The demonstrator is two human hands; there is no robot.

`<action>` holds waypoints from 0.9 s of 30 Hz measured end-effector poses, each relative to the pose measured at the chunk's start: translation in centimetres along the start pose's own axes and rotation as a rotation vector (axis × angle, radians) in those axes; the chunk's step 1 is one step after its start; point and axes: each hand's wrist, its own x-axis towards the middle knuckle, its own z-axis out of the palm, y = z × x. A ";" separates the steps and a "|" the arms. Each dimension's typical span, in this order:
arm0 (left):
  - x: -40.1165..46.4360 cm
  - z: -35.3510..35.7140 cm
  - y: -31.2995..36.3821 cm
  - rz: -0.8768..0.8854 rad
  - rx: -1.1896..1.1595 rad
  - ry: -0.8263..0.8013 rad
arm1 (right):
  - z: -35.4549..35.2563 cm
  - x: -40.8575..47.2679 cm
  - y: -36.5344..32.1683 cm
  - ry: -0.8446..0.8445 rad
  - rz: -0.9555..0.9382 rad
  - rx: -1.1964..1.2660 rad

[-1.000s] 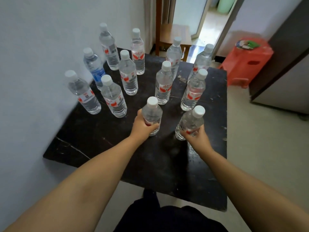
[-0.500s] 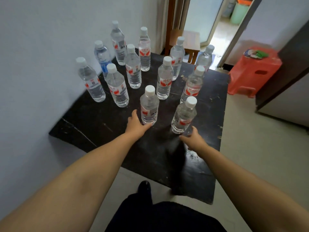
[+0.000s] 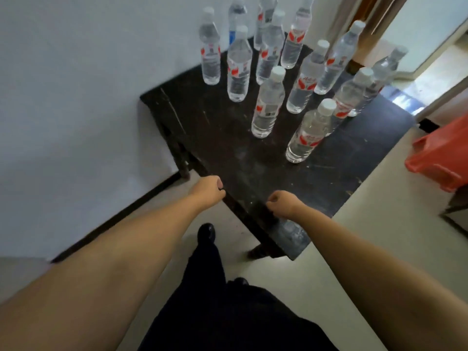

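Note:
Several clear water bottles with white caps and red labels stand upright on a dark wooden table (image 3: 222, 138), grouped on its far half. The two nearest are one bottle (image 3: 266, 107) toward the middle and another bottle (image 3: 307, 133) to its right. My left hand (image 3: 210, 188) hovers at the table's near edge with fingers curled and nothing in it. Over the near corner, my right hand (image 3: 281, 202) is likewise curled and holds nothing. Both hands are well short of the bottles.
A pale wall (image 3: 76, 97) runs along the table's left side. A red plastic stool (image 3: 440, 158) sits on the floor to the right, with a doorway beyond it. My dark trousers and a black shoe (image 3: 206, 231) are below the table's near edge.
Both hands let go of the two nearest bottles, which stay standing, and drew back to the table's near edge with fingers curling in. My view shifted back and to the left.

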 end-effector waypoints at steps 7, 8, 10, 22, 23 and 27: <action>-6.7 0.0 -8.9 -0.198 -0.068 -0.033 | 5.3 -0.8 -6.6 -0.182 -0.236 -0.361; -6.9 -0.2 -9.1 -0.191 -0.059 -0.030 | 5.3 -0.9 -6.9 -0.181 -0.243 -0.377; -8.4 -0.7 -11.6 -0.217 -0.077 0.006 | 6.9 -1.1 -9.4 -0.211 -0.299 -0.438; -15.8 -3.7 -27.9 -0.466 -0.285 0.124 | 17.4 -2.2 -22.5 -0.252 -0.488 -0.685; -16.9 -4.3 -29.7 -0.494 -0.315 0.155 | 19.0 -2.2 -24.4 -0.261 -0.518 -0.729; -19.1 -5.2 -32.9 -0.550 -0.437 0.278 | 22.4 -2.1 -28.7 -0.309 -0.600 -0.868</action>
